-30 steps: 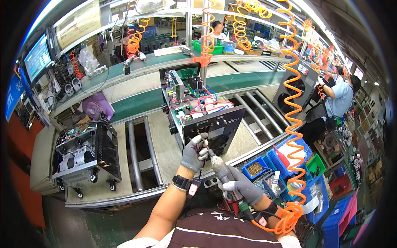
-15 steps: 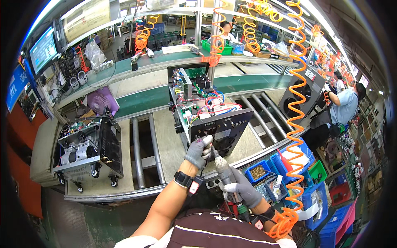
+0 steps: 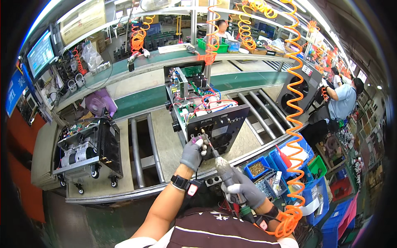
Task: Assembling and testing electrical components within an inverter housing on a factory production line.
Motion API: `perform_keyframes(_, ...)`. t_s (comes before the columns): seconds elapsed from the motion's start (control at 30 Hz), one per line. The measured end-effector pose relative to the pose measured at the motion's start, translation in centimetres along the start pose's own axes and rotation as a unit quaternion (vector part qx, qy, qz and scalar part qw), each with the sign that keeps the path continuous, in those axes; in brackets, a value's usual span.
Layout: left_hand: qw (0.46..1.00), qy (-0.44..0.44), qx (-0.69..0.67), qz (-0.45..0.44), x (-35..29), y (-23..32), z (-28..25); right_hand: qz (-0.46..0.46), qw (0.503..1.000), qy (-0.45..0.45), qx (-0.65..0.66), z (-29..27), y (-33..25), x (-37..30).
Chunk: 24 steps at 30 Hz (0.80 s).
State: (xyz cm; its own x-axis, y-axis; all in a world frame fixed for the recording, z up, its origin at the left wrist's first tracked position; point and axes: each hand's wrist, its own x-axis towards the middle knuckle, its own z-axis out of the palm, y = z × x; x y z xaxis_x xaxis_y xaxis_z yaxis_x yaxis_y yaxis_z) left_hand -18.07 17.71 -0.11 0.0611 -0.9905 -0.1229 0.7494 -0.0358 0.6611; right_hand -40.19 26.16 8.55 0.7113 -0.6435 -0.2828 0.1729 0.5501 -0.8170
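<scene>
A black rear panel [image 3: 235, 122] stands upright on an opened machine [image 3: 194, 89], with circuit boards and red and blue wires exposed behind it. My right hand [image 3: 248, 190], in a grey glove, is wrapped round a power screwdriver [image 3: 224, 168]. Its long bit points up at the panel's left part; whether the tip touches a screw is too small to tell. My left hand [image 3: 192, 155], also gloved, is closed beside the bit at the panel's lower left edge. Anything pinched in its fingers cannot be made out.
An open machine on casters [image 3: 87, 155] stands at left. Metal rollers [image 3: 142, 149] flank the work board. Blue bins [image 3: 257, 168] of small hardware sit at right, behind an orange coiled hose [image 3: 294, 120]. A co-worker in light blue [image 3: 343, 101] works beside another black unit [image 3: 300, 89].
My left hand has shifted slightly left and down, so more of the bit shows. The screwdriver stays in my right hand. The whole view has shifted a little.
</scene>
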Motion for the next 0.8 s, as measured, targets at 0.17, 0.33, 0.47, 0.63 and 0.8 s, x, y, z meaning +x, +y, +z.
perform_keyframes(0.17,0.995,0.02,0.081,0.048,-0.1,-0.3,0.7,0.036,0.999,-0.004,0.003,0.3,-0.3,-1.9)
perform_keyframes(0.33,0.988,-0.009,0.143,0.052,-0.1,-0.3,1.3,0.019,1.0,0.009,-0.015,0.1,-0.5,-2.1)
perform_keyframes(0.47,0.967,0.003,0.243,0.077,-0.2,-0.1,1.8,0.023,1.0,-0.007,-0.018,-0.3,-0.7,-2.2)
perform_keyframes(0.63,0.98,0.002,0.19,0.056,0.0,-0.3,2.6,0.02,0.999,-0.016,0.019,-0.6,-0.7,-2.2)
perform_keyframes(0.8,0.984,0.01,0.17,0.052,0.3,-0.5,2.4,0.008,1.0,-0.002,0.012,-0.9,-0.4,-2.3)
